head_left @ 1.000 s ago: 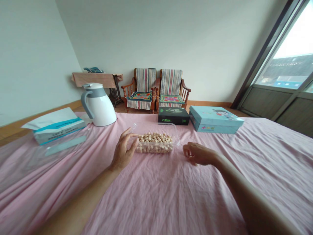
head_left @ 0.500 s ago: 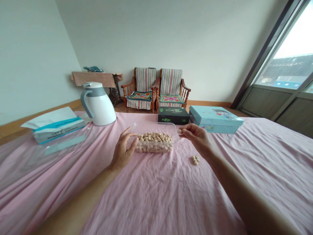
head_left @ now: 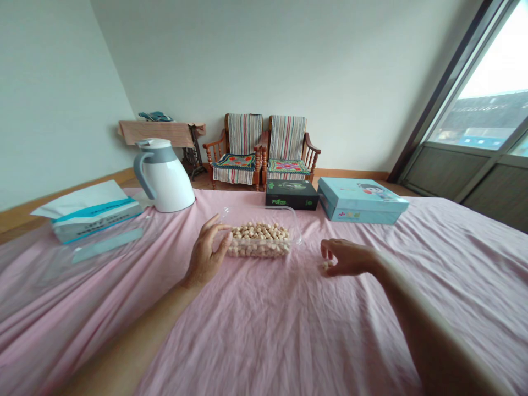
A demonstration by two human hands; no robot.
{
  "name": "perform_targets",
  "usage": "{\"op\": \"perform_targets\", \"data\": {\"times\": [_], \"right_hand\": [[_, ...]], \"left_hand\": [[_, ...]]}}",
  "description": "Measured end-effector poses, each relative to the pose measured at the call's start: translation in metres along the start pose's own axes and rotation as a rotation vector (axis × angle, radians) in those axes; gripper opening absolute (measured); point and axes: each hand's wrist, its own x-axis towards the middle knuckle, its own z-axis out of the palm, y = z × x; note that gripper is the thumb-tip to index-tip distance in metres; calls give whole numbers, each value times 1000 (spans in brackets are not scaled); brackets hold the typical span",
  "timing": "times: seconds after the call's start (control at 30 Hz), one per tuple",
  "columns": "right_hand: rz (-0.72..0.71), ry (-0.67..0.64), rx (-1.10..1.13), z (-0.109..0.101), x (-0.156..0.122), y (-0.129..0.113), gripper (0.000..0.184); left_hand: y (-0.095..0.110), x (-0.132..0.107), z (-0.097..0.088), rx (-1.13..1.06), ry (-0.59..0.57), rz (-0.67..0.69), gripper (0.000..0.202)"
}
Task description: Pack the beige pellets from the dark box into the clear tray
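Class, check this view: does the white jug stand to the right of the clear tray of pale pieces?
No, in this view the white jug stands to the left of the clear tray.

A home, by the look of it, most likely a bedroom: a bed (head_left: 264, 330) under a creased pink sheet fills the foreground. Against the far wall stand two wooden armchairs (head_left: 243, 146) with striped covers and embroidered cushions, beside a treadle sewing machine (head_left: 193, 157) under a cloth. There's a white thermal jug (head_left: 165, 179) and a tissue box (head_left: 94, 217) on the bed — and a large window (head_left: 490, 71) showing rooftops outside.
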Motion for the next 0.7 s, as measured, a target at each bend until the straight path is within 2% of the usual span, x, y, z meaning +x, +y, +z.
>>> {"op": "perform_targets", "data": {"times": [0.1, 0.23, 0.33, 0.47, 0.63, 0.7], "right_hand": [[-39, -19, 3, 2, 1, -7, 26], [-121, -6, 20, 8, 9, -9, 17], [-155, 101, 38, 17, 21, -8, 16], [-100, 322, 69, 29, 36, -9, 18], [-51, 321, 139, 35, 39, -2, 32], [-21, 312, 140, 36, 38, 4, 31]], "left_hand": [[0, 0, 0, 0, -1, 11, 30], [-1, 0, 0, 4, 1, 15, 29], [0, 0, -1, 5, 4, 18, 29], [-1, 0, -1, 7, 1, 15, 30], [0, 0, 0, 12, -4, 6, 32], [1, 1, -1, 13, -4, 3, 32]]}}
